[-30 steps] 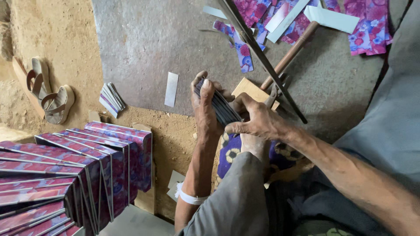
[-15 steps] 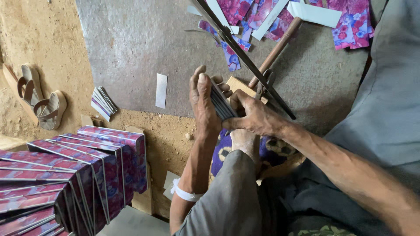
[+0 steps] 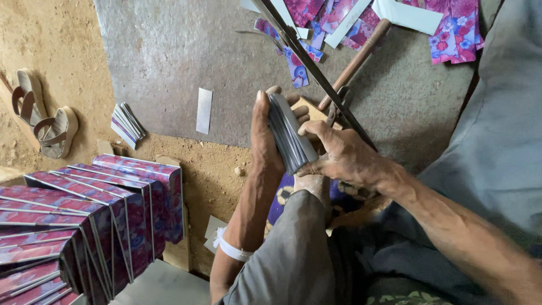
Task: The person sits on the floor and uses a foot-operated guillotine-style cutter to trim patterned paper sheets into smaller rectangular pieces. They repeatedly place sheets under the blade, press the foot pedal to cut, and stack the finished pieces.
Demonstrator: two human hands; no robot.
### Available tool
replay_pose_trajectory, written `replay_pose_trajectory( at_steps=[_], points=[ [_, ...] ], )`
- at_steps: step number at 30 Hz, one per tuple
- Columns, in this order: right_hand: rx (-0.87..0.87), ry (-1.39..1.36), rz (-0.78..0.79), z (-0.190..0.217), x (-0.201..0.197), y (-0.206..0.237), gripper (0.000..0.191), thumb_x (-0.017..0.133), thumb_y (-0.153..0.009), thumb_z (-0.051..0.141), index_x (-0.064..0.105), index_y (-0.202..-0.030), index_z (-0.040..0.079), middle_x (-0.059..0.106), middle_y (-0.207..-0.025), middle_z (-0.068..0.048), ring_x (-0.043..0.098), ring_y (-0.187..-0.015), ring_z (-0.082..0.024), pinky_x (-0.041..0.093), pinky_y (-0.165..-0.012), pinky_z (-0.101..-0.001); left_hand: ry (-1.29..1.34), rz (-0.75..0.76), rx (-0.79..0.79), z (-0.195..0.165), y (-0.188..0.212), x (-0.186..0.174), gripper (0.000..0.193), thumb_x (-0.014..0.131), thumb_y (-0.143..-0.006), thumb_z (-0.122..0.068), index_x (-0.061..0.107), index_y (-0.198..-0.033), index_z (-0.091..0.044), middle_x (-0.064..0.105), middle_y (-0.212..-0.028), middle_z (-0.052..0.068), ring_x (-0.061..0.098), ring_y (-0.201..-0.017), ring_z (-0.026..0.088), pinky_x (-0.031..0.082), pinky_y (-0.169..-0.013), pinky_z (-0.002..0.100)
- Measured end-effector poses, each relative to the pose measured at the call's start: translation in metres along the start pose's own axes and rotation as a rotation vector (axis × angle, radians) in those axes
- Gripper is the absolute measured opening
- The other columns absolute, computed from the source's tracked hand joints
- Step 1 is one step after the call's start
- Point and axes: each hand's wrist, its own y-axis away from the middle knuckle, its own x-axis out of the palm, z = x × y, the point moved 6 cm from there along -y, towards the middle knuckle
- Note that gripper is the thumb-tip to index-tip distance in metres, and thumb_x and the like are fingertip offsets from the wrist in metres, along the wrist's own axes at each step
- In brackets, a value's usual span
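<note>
**Stack of thin sheets squared up between both hands**

Stack of thin grey sheets [image 3: 291, 133] pinched at centre frame, above a raised knee in grey cloth [image 3: 293, 254]. Long axis slanted from far left to near right, edges turned up toward the camera. Compared with a second ago: lifted slightly closer and tilted steeper, edges now more even, so apparently being aligned. Left hand [image 3: 265, 138] flat along the stack's left face, fingers curled over the far end. Right hand [image 3: 339, 152] clasped on the near right edge, thumb pressing in. Just beyond, long metal shears [image 3: 316, 70] with a wooden handle [image 3: 355, 62]. Farther right, floral offcuts [image 3: 451, 28]. Near left, rows of floral-covered boxes [image 3: 84, 220]; far left, sandals [image 3: 45, 121].
</note>
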Motion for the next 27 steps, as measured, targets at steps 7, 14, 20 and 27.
replay_pose_trajectory(
  at_steps=[7,14,20,27],
  points=[
    [0.013,-0.275,0.040,-0.020,0.001,0.009,0.081,0.087,-0.076,0.038,0.044,-0.137,0.005,0.069,-0.118,-0.013,0.069,-0.115,-0.024,0.057,-0.094,-0.0393,-0.298,-0.005,0.225,-0.001,0.002,0.008,0.049,0.058,-0.099,-0.041,0.049,-0.139,-0.014,0.062,-0.095,0.009,0.065,-0.074,0.015,0.060,-0.064,0.034],
    [0.214,-0.503,-0.067,-0.048,0.008,0.008,0.065,0.088,-0.075,0.038,0.051,-0.113,0.002,0.062,-0.095,-0.011,0.065,-0.087,-0.019,0.056,-0.076,-0.0395,-0.336,0.134,0.270,0.009,0.012,0.028,0.053,0.060,-0.104,-0.038,0.046,-0.141,-0.003,0.064,-0.100,0.009,0.066,-0.085,0.015,0.058,-0.074,0.030],
    [0.069,-0.307,-0.059,-0.027,-0.010,0.030,0.064,0.087,-0.078,0.029,0.046,-0.120,0.003,0.062,-0.103,-0.009,0.064,-0.099,-0.018,0.057,-0.086,-0.0387,-0.336,0.173,0.111,0.022,0.011,0.029,0.064,0.067,-0.096,-0.035,0.037,-0.147,-0.011,0.062,-0.099,0.011,0.068,-0.081,0.020,0.059,-0.070,0.035],
    [0.015,-0.187,0.020,-0.018,-0.015,0.034,0.070,0.087,-0.078,0.033,0.046,-0.129,0.010,0.073,-0.117,-0.010,0.074,-0.112,-0.020,0.061,-0.094,-0.0384,-0.060,-0.035,-0.204,0.044,0.018,0.009,0.072,0.059,-0.098,-0.050,0.039,-0.140,0.005,0.067,-0.096,0.021,0.073,-0.075,0.028,0.066,-0.061,0.040]
  ],
)
